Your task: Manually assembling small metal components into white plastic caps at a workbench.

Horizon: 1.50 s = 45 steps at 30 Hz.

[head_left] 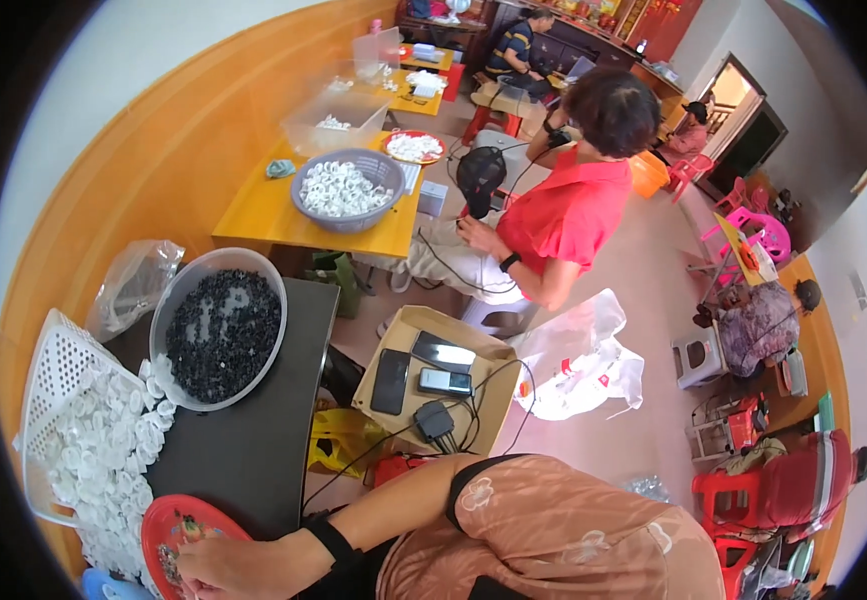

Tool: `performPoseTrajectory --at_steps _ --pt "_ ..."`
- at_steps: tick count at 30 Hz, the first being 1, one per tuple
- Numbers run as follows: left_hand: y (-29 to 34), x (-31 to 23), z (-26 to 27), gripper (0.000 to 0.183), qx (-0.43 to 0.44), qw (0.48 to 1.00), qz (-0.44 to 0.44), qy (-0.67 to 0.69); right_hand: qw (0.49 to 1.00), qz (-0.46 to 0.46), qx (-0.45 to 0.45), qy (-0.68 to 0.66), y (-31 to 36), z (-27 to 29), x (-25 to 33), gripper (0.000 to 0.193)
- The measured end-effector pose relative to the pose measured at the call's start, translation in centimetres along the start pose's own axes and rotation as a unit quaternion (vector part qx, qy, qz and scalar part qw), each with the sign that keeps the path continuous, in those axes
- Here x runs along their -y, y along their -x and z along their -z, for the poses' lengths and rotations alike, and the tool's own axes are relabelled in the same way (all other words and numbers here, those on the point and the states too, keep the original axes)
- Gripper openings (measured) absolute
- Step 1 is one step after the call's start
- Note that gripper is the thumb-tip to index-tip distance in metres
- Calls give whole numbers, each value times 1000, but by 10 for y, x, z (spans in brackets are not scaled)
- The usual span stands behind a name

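My right hand (238, 566) hovers at the red plate (215, 512) at the lower left, its forearm coming in from the right with a black band on the wrist. The fingers are bent and pressed together over the plate; what they pinch, if anything, is too small and hidden to make out. Small greyish bits lie on the plate beside the fingertips. Left of the plate spreads a heap of translucent white plastic pieces (118, 455), spilling from a tipped white perforated basket (53, 375). My left hand does not show.
A grey bowl of small black parts (271, 345) stands on the dark table (223, 450). Beyond it, a cardboard box (493, 405) holds phones and cables. A person in red (573, 215) sits by a yellow table (253, 215) bearing a basket of white pieces (343, 190). Others sit farther off.
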<state>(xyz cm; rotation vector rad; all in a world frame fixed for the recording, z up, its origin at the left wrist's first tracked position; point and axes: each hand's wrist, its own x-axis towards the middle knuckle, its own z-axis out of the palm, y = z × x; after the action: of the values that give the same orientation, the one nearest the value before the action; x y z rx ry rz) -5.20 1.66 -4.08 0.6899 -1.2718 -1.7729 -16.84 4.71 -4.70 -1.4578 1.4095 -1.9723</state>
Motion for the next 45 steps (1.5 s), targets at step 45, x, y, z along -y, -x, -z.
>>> performPoseTrajectory --at_steps 45 --pt "29 20 -21 34 -28 997 45 61 979 -71 159 108 10 60 41 14"
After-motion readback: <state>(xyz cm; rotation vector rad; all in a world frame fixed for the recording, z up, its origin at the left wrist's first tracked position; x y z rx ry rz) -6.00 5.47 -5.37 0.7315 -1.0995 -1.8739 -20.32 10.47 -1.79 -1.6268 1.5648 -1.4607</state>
